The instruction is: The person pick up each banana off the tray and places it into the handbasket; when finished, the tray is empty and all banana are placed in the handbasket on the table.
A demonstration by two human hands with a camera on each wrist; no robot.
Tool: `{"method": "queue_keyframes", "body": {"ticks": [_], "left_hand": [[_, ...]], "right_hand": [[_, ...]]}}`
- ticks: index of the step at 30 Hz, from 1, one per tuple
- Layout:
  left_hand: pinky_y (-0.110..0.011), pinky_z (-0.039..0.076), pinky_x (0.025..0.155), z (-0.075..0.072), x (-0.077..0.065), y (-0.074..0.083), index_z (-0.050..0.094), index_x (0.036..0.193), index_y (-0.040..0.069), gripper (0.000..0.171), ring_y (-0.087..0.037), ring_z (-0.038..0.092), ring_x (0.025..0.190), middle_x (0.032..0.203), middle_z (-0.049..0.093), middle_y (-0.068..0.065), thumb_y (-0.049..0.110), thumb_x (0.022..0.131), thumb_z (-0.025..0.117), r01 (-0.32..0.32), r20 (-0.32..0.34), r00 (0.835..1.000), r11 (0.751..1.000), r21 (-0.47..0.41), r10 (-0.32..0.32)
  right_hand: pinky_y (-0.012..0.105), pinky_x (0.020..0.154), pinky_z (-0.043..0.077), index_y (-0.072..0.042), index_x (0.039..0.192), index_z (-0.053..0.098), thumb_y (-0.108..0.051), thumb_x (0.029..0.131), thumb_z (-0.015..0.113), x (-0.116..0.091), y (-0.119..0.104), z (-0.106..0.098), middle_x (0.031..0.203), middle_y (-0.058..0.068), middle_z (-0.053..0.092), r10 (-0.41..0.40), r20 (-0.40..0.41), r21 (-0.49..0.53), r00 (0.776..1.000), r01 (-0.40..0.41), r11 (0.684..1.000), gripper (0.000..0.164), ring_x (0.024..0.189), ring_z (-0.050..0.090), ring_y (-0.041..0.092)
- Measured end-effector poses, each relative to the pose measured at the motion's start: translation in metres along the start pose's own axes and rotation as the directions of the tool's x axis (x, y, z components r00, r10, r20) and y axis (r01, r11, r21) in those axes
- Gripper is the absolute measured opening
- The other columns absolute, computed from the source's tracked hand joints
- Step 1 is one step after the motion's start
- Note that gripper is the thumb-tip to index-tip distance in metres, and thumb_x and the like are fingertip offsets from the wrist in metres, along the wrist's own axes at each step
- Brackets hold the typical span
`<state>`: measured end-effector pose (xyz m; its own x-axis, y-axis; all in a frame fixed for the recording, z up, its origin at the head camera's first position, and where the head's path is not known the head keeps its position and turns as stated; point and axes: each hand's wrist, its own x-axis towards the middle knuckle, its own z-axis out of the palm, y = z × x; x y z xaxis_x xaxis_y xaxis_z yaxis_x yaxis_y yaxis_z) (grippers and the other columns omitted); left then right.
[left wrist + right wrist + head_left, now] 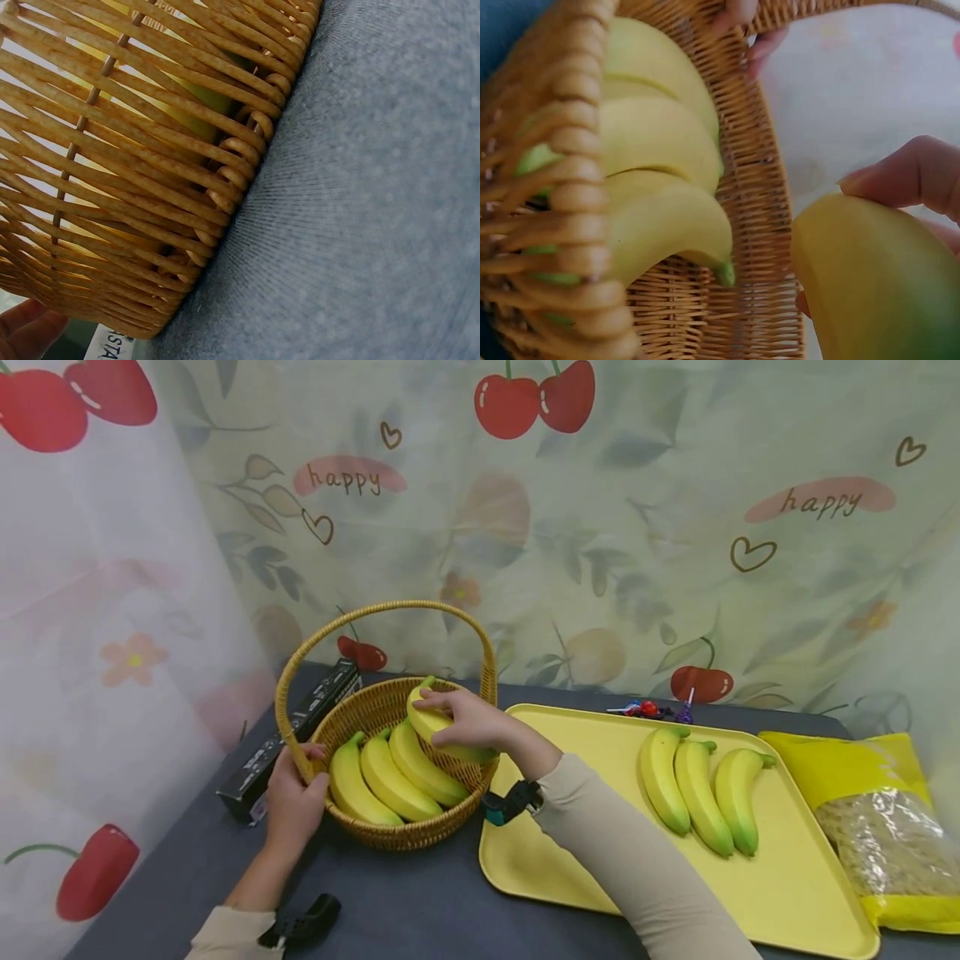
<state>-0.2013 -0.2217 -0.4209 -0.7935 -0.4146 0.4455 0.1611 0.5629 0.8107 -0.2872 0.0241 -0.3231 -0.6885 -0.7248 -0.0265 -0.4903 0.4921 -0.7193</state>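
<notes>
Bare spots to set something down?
Yellow tray: between right sleeve and the three tray bananas, plus in front of those. Table: in front of basket, between left wristband and tray. Crowded: basket, with more bananas, left hand and right hand; behind the tray, with wrapped candies; tray's right side, against yellow bag.

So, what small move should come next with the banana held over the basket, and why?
I'd probably lower the held banana into the basket, alongside the three bananas inside. The right grip holds it over the basket's right side, bare wicker shows beside those three, and the left grip holds the basket near the foot of its handle.
</notes>
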Motion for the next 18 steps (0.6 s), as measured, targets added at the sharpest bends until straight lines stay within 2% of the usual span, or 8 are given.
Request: {"method": "queue_keyframes", "body": {"ticks": [7, 18], "left_hand": [[-0.014, 0.035, 0.072, 0.000, -0.001, 0.000, 0.054, 0.095, 0.002, 0.020, -0.016, 0.054, 0.094, 0.105, 0.065, -0.012, -0.002, 0.075, 0.052, 0.002, 0.003, 1.000, 1.000, 0.003, -0.002], [-0.015, 0.036, 0.073, 0.001, -0.001, 0.000, 0.054, 0.096, 0.002, 0.021, -0.016, 0.054, 0.095, 0.105, 0.064, -0.012, -0.002, 0.075, 0.053, 0.000, 0.000, 1.000, 1.000, 0.004, 0.000]], "right_hand": [[0.025, 0.083, 0.033, -0.012, 0.138, 0.043, -0.006, 0.080, 0.061, 0.012, 0.010, 0.006, 0.153, 0.003, 0.026, 0.091, 0.000, 0.010, 0.996, -0.091, 0.996, 0.061, 0.142, 0.022, 0.020], [0.025, 0.094, 0.034, -0.011, 0.140, 0.040, -0.006, 0.080, 0.064, 0.017, 0.021, 0.010, 0.154, 0.006, 0.022, 0.122, 0.068, 0.011, 0.990, -0.123, 0.992, 0.065, 0.141, 0.024, 0.022]]}}
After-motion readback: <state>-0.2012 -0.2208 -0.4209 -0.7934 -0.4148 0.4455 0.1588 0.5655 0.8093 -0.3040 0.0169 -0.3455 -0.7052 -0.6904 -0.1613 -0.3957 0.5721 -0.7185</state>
